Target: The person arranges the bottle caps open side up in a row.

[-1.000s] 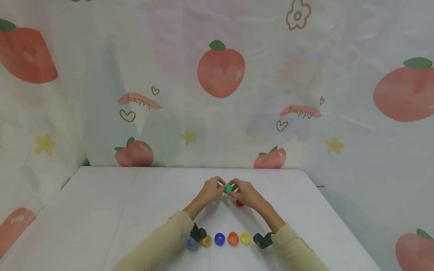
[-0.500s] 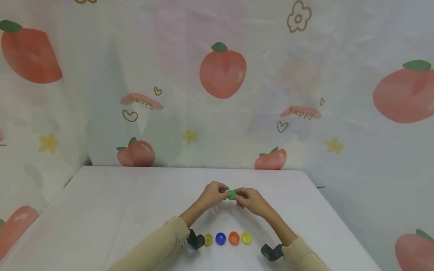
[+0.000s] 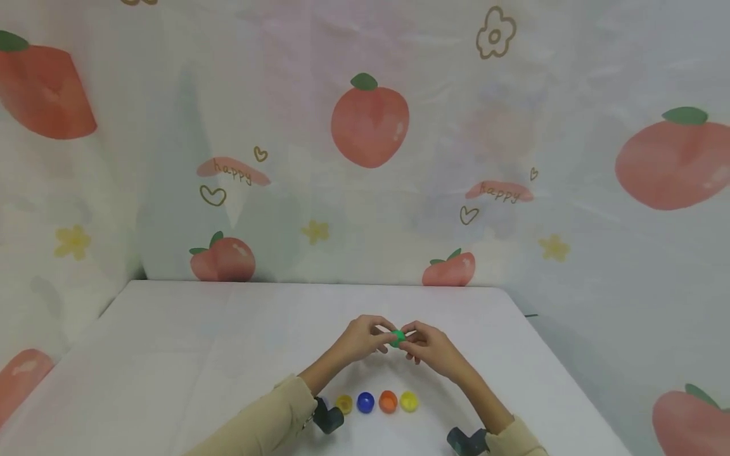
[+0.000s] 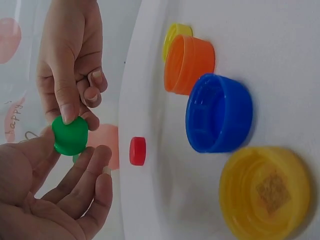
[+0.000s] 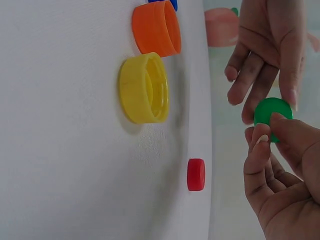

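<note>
A small green bottle cap (image 3: 397,339) is held up above the white table between both hands. My left hand (image 3: 362,337) pinches its edge with thumb and fingertips, the other fingers spread loosely. From the other side my right hand (image 3: 431,347) grips it, the thumb lying across the cap's flat face in the right wrist view. A red cap (image 4: 137,151) stands on the table beyond the hands; in the head view it is hidden. Nearer me is a row of caps: dark yellow (image 3: 344,405), blue (image 3: 365,402), orange (image 3: 388,401) and bright yellow (image 3: 409,401).
The white table (image 3: 171,354) ends at a cloth backdrop (image 3: 308,158) printed with peaches. Black wrist cameras sit on both wrists, the left one (image 3: 328,417) beside the dark yellow cap and the right one (image 3: 467,441) near the table's front.
Both hands have come nearer to me and slightly right with the green cap between them. The red cap, seen earlier below the right hand, is now covered in the head view.
</note>
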The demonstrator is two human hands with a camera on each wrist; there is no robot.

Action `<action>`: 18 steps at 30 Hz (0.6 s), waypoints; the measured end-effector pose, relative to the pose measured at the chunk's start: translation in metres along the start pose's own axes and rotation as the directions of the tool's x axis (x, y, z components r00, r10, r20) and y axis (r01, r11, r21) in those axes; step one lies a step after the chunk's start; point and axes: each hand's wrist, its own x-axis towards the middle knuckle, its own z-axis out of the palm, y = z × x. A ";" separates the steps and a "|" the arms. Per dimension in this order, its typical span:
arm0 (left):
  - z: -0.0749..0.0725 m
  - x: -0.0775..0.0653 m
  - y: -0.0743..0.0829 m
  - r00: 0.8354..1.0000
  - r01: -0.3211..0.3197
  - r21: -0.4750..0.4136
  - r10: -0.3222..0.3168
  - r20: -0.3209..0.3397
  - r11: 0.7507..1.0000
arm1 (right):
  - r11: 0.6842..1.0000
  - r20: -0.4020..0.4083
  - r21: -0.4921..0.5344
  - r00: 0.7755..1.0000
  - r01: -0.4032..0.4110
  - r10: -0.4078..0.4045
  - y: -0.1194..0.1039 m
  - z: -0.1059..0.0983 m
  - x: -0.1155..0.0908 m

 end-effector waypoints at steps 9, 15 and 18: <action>0.004 0.000 -0.003 1.000 0.006 -0.006 -0.006 -0.025 1.000 | 1.000 -0.011 0.003 1.000 0.014 -0.014 0.003 0.005 -0.006; 0.006 -0.002 0.004 1.000 0.013 0.035 -0.013 -0.015 0.999 | 0.999 -0.013 -0.014 0.999 0.034 -0.034 0.002 0.003 -0.013; 0.007 -0.004 0.005 1.000 0.012 0.036 -0.012 0.005 0.999 | 1.000 -0.016 0.009 1.000 0.026 -0.026 0.002 0.002 -0.016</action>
